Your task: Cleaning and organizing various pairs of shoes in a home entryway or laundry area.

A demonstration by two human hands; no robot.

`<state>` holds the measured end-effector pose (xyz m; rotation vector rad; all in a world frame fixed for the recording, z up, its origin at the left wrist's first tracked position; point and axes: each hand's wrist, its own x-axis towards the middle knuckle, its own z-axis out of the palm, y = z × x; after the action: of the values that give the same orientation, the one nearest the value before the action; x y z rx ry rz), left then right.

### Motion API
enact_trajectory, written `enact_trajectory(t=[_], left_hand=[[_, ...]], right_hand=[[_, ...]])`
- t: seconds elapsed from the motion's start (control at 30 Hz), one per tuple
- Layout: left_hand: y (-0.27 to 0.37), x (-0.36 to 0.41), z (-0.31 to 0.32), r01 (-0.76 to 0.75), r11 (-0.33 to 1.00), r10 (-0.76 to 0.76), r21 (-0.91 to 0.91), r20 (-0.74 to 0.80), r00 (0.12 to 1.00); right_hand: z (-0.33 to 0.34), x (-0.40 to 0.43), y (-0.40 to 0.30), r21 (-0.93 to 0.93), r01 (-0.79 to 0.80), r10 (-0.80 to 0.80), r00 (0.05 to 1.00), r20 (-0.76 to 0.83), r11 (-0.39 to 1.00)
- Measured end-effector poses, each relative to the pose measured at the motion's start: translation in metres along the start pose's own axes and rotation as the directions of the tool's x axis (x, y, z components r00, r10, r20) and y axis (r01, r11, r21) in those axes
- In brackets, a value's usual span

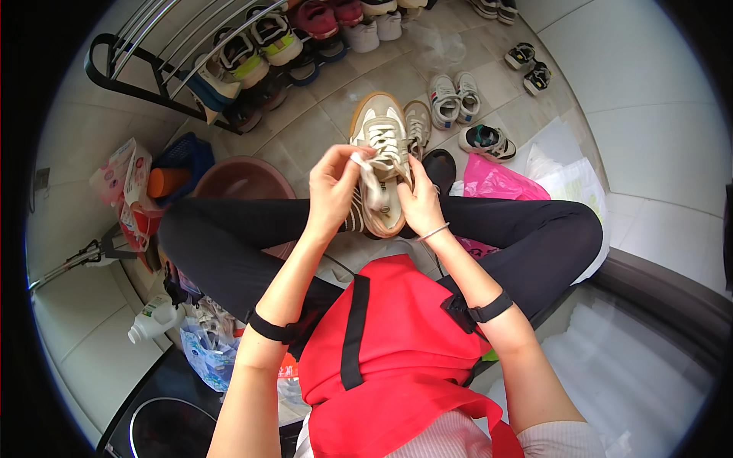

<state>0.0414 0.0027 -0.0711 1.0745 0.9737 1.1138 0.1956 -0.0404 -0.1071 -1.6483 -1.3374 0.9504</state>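
Note:
A beige and white lace-up sneaker (381, 123) with a gum-coloured sole edge is held up between my hands, its toe pointing away from me. My left hand (335, 186) pinches a crumpled white wipe or tissue (372, 186), which hangs over the shoe's opening at the left side of the laces. On the other side, my right hand (419, 197) grips the sneaker's collar, thumb at the inner edge. A similar beige sneaker (418, 123) stands on the floor just beyond, to the right. The insole shows inside the held shoe; its heel is near my crossed legs.
A metal shoe rack (166, 63) with several shoes stands at upper left. Near my left knee are a pink basin (246, 174) and a blue basket (200, 151). White sneakers (444, 100), a black-and-white shoe (487, 142) and a pink plastic bag (498, 178) lie at the right.

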Motion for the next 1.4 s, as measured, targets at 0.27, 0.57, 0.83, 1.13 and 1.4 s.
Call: enact_trajectory(t=[0.27,0.57,0.83,1.13,1.4], left_hand=[[0.008,0.001,-0.028,0.043,0.915,-0.153,-0.400,-0.247,0.957],[0.020,0.014,-0.056,0.339,0.941,-0.332,-0.013,-0.246,0.911],[0.005,0.003,0.021,0.094,0.510,-0.308,0.855,0.079,0.948],[-0.015,-0.005,0.006,-0.110,0.508,-0.057,0.855,0.161,0.985],[0.007,0.007,-0.024,0.093,0.745,-0.370,0.661,0.294,0.881]], right_hand=[[-0.018,0.005,0.012,-0.020,-0.030,0.029,0.998,-0.053,0.999],[-0.037,-0.004,0.018,-0.004,-0.111,0.109,0.981,-0.161,0.994],[-0.016,-0.020,-0.006,-0.165,0.016,-0.026,0.998,-0.058,0.986],[-0.027,0.002,-0.016,-0.326,-0.034,0.026,0.999,-0.029,0.945],[-0.029,-0.001,0.012,0.047,-0.072,0.062,0.980,0.187,0.996]])
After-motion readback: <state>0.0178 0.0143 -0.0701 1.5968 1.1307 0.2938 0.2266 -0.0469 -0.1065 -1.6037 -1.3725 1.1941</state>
